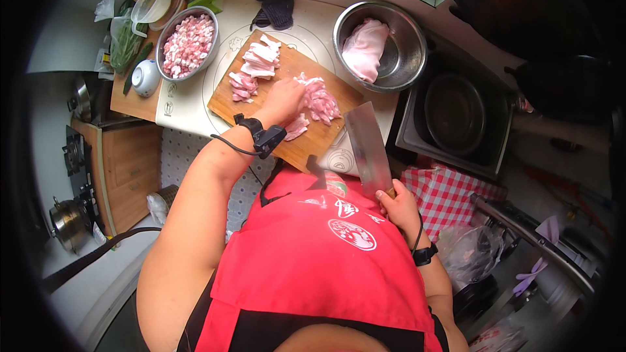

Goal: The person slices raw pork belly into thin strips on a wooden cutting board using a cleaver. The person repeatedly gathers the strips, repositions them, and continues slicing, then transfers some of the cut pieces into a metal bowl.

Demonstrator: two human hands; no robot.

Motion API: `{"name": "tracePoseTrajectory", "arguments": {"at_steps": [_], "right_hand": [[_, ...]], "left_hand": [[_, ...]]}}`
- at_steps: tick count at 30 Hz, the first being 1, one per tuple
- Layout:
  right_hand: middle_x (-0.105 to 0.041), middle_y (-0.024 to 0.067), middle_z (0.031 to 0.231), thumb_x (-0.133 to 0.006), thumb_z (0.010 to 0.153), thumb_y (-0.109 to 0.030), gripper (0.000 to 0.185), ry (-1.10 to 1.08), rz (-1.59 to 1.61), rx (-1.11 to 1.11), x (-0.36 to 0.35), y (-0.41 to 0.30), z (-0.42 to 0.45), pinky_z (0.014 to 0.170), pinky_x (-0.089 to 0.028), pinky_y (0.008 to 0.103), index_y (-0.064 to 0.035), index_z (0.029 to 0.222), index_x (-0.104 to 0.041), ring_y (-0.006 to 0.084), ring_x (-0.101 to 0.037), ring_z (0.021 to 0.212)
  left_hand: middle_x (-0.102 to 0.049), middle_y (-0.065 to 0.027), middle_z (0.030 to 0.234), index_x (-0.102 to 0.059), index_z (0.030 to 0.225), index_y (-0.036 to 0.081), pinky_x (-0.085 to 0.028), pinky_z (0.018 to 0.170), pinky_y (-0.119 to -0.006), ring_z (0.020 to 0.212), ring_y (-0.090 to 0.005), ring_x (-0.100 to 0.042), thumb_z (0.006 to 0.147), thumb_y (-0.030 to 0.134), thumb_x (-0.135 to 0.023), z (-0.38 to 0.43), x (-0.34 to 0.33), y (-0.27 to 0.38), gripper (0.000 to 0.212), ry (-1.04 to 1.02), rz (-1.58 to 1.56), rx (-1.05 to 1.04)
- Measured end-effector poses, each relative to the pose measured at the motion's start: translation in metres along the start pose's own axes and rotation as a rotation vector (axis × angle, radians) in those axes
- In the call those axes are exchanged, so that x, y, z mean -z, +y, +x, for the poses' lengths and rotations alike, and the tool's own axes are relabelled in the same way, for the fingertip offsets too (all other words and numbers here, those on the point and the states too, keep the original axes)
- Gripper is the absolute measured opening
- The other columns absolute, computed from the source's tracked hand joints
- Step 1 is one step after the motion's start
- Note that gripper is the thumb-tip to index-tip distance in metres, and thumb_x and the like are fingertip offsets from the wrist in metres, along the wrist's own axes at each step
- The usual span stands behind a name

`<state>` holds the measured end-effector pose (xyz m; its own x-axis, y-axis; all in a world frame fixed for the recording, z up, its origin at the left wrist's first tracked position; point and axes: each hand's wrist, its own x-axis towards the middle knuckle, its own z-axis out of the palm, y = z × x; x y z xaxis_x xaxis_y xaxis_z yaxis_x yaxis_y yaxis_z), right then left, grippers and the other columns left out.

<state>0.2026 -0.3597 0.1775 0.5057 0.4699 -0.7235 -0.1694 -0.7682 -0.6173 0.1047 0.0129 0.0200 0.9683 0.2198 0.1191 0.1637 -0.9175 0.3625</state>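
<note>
On a wooden cutting board (231, 110), my left hand (286, 99) reaches down against a pile of sliced raw pork (320, 100). Its fingertips are hidden, so any grip on the meat cannot be made out. Fatty pork strips (261, 58) and a smaller cut bunch (243, 86) lie at the board's left. A few slices (297, 128) sit beneath my left wrist. My right hand (398, 205) grips a cleaver (369, 146) by its handle. The broad blade points up and away from me, beside the board's right corner.
A metal bowl of diced pork (188, 46) stands left. At the right, a steel basin (408, 51) holds a large piece of pork (367, 51). Behind the board lies a dark glove (275, 7). A small white bowl (145, 78) and a dark pan (455, 112) flank the worktop.
</note>
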Motion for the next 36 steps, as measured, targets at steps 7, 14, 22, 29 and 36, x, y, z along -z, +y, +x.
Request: {"name": "tracePoseTrajectory", "arguments": {"at_steps": [7,14,22,29,36], "right_hand": [[-0.067,0.0075,0.074,-0.069,0.092,-0.018,0.019,-0.009,-0.004,-0.023,-0.001,0.007,0.003,0.057,-0.049,0.0312,-0.0024,0.103,-0.064,0.015,-0.063,0.059],[-0.067,0.0073,0.075,-0.069,0.092,-0.019,0.02,-0.01,0.021,-0.012,-0.002,0.006,0.0,0.057,-0.049,0.031,-0.0026,0.103,-0.064,0.0146,-0.063,0.058],[-0.068,0.0104,0.076,-0.069,0.092,-0.02,0.021,-0.016,-0.063,-0.028,-0.004,0.005,0.002,0.057,-0.05,0.033,-0.0026,0.102,-0.064,0.0179,-0.065,0.059],[-0.068,0.0106,0.076,-0.07,0.091,-0.019,0.022,0.003,-0.01,-0.015,-0.008,0.014,-0.004,0.058,-0.051,0.0335,-0.0025,0.103,-0.063,0.0184,-0.065,0.06],[-0.068,0.0089,0.075,-0.069,0.092,-0.02,0.021,-0.004,0.02,-0.001,-0.007,0.018,-0.002,0.057,-0.051,0.0331,-0.0023,0.103,-0.063,0.0169,-0.064,0.06]], "left_hand": [[-0.061,-0.0096,0.09,-0.068,0.087,0.006,-0.05,0.08,-0.043,0.094,-0.0303,-0.059,0.08,0.019,-0.069,0.001,-0.005,-0.003,0.015,-0.063,0.11,-0.065],[-0.063,-0.0088,0.09,-0.066,0.105,0.007,-0.05,0.083,-0.041,0.094,-0.0302,-0.06,0.081,0.012,-0.064,0.0,0.005,0.001,0.025,-0.04,0.053,-0.068],[-0.068,-0.0108,0.099,-0.06,0.131,0.013,-0.051,0.086,-0.042,0.096,-0.0329,-0.063,0.085,0.01,-0.061,0.008,0.002,0.011,0.046,-0.04,0.005,-0.064],[-0.069,-0.015,0.094,-0.06,0.12,0.005,-0.053,0.074,-0.042,0.086,-0.0304,-0.067,0.088,0.014,-0.07,0.004,0.006,-0.011,0.035,-0.223,-0.371,0.158],[-0.067,-0.0011,0.086,-0.064,0.103,0.006,-0.05,0.066,-0.025,0.077,-0.0068,-0.061,0.092,0.014,-0.073,-0.006,0.017,-0.036,0.017,-0.348,-1.073,0.721]]}}
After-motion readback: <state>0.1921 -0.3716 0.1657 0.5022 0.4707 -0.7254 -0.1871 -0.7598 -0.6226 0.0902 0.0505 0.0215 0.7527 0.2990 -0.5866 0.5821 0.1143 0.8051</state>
